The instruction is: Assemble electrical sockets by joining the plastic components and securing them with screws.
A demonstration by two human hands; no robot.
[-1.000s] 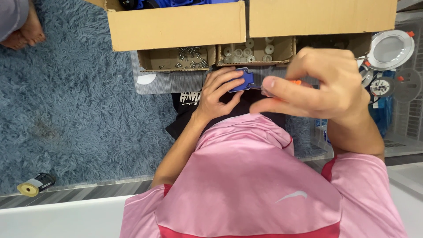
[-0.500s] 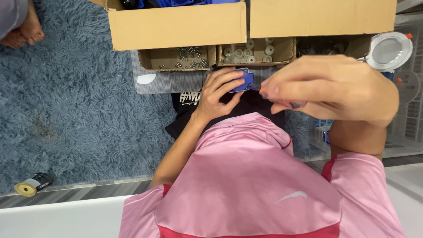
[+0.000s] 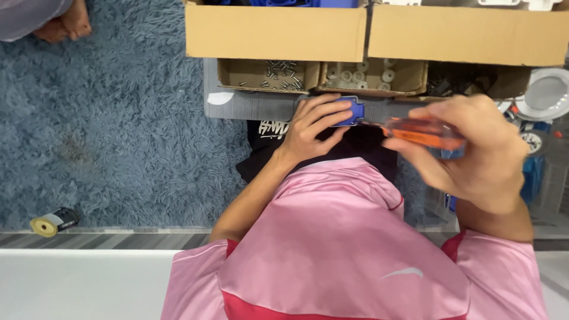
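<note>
A small blue plastic part [image 3: 348, 111], blocky with a squared outline and a smooth hard surface, is held at the near edge of a grey tray [image 3: 249, 105], just in front of the row of small cardboard boxes. It is gripped by the left hand [image 3: 314, 125], whose fingers are curled closed around its left side while its right end is left showing.

A screwdriver [image 3: 422, 133] with a glossy, translucent orange handle is clasped in the right hand [image 3: 474, 153]; the fingers are wrapped shut over the handle, and the thin metal shaft is pointed left toward the blue part, its tip just beside or touching it; which cannot be told because of blur.

Behind the part, a shallow cardboard box of small metal screws [image 3: 274, 72] and another of pale round plastic pieces [image 3: 366, 72] are set side by side on the tray. Two larger plain cardboard cartons [image 3: 278, 31] are placed beyond them. The whole is laid on a shaggy blue-grey rug [image 3: 106, 130], and a roll of yellowish tape [image 3: 52, 223] is left at the rug's near edge. A smooth pink shirt [image 3: 332, 249] fills the foreground.

Compared with half a second ago, the right hand has been lowered and turned, so that the orange handle, then mostly covered, is now exposed; the left hand and blue part have been kept in place.
</note>
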